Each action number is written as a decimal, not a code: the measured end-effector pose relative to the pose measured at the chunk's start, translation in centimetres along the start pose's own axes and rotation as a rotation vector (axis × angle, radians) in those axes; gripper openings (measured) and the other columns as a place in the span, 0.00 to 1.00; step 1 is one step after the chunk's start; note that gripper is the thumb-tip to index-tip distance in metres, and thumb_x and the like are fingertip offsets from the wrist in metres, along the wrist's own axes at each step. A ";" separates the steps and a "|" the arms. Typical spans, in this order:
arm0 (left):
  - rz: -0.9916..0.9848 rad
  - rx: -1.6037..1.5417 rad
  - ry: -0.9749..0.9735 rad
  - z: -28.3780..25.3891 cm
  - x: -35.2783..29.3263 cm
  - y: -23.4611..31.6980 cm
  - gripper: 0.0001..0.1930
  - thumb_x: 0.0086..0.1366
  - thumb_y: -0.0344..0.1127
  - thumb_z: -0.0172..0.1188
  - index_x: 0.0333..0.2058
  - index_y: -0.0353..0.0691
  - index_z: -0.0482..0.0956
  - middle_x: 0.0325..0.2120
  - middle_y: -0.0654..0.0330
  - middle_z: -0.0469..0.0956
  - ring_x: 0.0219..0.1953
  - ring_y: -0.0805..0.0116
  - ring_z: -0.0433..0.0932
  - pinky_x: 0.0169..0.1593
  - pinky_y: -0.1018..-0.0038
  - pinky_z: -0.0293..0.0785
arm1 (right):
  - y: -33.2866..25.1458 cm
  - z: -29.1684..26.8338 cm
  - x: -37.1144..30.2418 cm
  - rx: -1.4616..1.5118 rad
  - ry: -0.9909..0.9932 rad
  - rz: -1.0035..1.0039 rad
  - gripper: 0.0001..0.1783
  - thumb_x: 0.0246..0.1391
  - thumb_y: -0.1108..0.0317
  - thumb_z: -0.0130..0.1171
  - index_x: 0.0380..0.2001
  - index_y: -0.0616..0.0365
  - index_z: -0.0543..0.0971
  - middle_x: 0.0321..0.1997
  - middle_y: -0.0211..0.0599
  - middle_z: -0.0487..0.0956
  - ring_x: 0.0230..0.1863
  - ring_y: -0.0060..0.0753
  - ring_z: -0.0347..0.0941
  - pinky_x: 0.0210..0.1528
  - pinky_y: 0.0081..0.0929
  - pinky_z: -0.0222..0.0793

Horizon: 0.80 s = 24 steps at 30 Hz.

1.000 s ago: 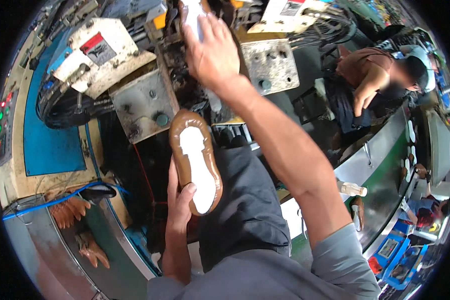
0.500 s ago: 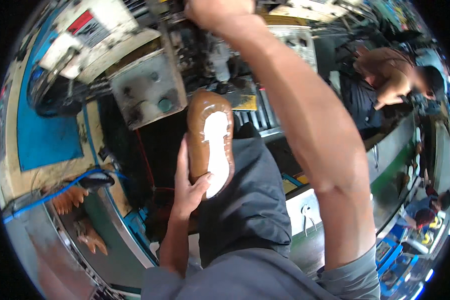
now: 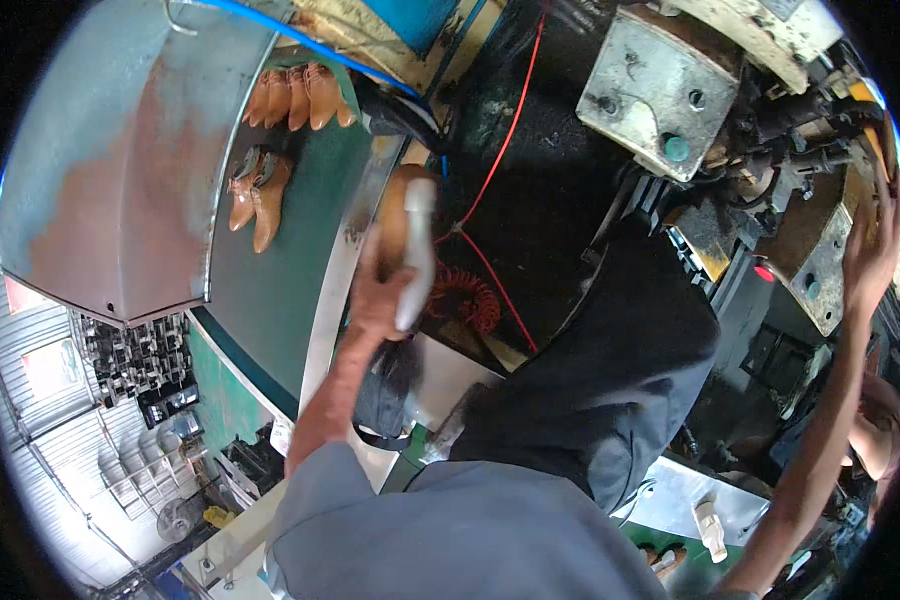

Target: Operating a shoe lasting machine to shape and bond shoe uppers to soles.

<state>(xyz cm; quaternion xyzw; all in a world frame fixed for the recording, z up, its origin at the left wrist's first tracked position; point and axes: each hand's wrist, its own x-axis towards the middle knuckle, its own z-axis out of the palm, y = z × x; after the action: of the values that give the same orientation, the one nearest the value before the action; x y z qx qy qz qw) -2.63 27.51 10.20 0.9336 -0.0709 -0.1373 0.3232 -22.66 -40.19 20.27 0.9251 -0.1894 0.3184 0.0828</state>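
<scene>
My left hand [image 3: 378, 290] is closed around a brown leather shoe upper [image 3: 394, 215] with a white sole-shaped piece [image 3: 417, 240] along its underside. The shoe is slightly blurred and held toe away from me, beside the metal edge of a green conveyor belt [image 3: 295, 220]. Far out to the right, my right hand [image 3: 878, 235] is stretched out against the side of a machine [image 3: 770, 150], with its fingers extended. Nothing shows in that hand, though its fingertips lie close to the machine's parts.
Several brown shoes [image 3: 300, 97] stand on the belt, and a pair [image 3: 260, 195] sits nearer. A grey metal hood [image 3: 130, 160] overhangs its left side. A red coiled hose [image 3: 465, 300] lies ahead of my legs. Another person [image 3: 875, 430] is at the right edge.
My view has swung left toward the conveyor. The shoe in my left hand has moved left, from in front of the machine to beside the belt. My right arm now reaches far right.
</scene>
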 end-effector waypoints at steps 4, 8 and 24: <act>0.034 -0.020 0.259 -4.7 9.4 -10.0 0.54 0.63 0.31 0.72 0.83 0.56 0.52 0.73 0.34 0.64 0.71 0.41 0.71 0.70 0.54 0.74 | -2.7 -6.5 -14.8 0.115 -0.217 0.176 0.24 0.73 0.75 0.57 0.69 0.56 0.79 0.79 0.49 0.73 0.80 0.53 0.67 0.80 0.44 0.63; 0.042 0.685 0.309 -7.0 16.4 -18.9 0.53 0.67 0.34 0.68 0.83 0.69 0.46 0.73 0.28 0.58 0.68 0.23 0.70 0.66 0.44 0.76 | -6.5 -7.4 -24.3 0.266 -0.534 0.416 0.22 0.74 0.75 0.55 0.67 0.58 0.80 0.76 0.51 0.75 0.77 0.55 0.70 0.77 0.44 0.65; 1.034 0.625 -0.182 6.5 25.4 -26.9 0.19 0.70 0.42 0.60 0.53 0.36 0.84 0.42 0.47 0.88 0.40 0.51 0.87 0.44 0.51 0.85 | -13.8 -22.5 -40.7 0.354 -0.805 1.264 0.27 0.61 0.80 0.51 0.62 0.63 0.83 0.62 0.45 0.87 0.53 0.35 0.86 0.57 0.33 0.82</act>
<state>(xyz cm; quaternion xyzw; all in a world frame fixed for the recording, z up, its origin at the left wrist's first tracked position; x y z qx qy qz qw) 20.76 39.08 -16.78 0.8136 -0.5789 -0.0144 0.0516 -59.14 -9.28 12.15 0.6852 -0.6438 -0.0302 -0.3394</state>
